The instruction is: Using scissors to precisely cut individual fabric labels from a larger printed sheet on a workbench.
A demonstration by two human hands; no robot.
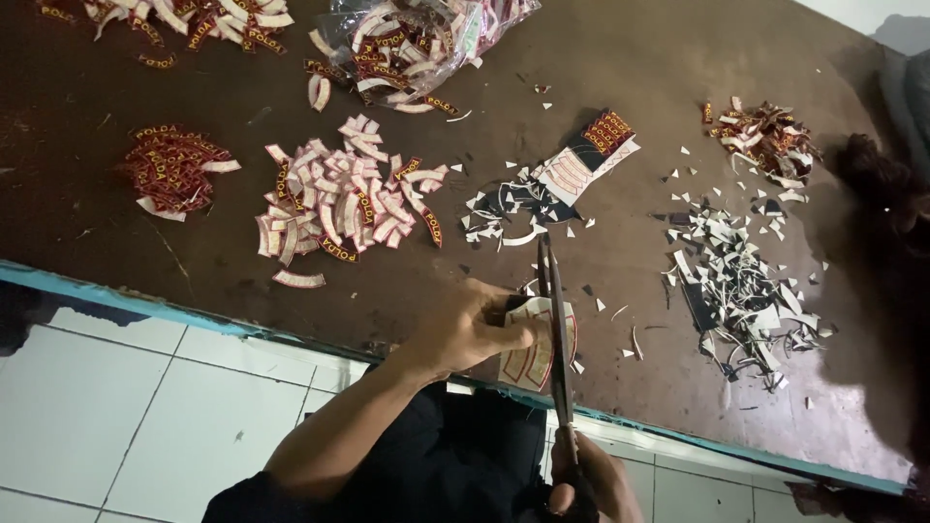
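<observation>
My left hand (470,329) pinches a white backing sheet of curved red patches (531,349) over the near edge of the dark brown table (601,58). My right hand (586,484) grips the handles of long dark scissors (554,320), whose blades point away from me and run across the sheet. Another uncut sheet of red patches (589,160) lies flat further out, past the blade tips.
Cut curved patches lie in piles: a big one (344,199) at centre left, a red stack (172,169) further left, more in a clear bag (412,44). White trimmings (741,281) litter the right side. White floor tiles (107,407) show below the table's blue edge.
</observation>
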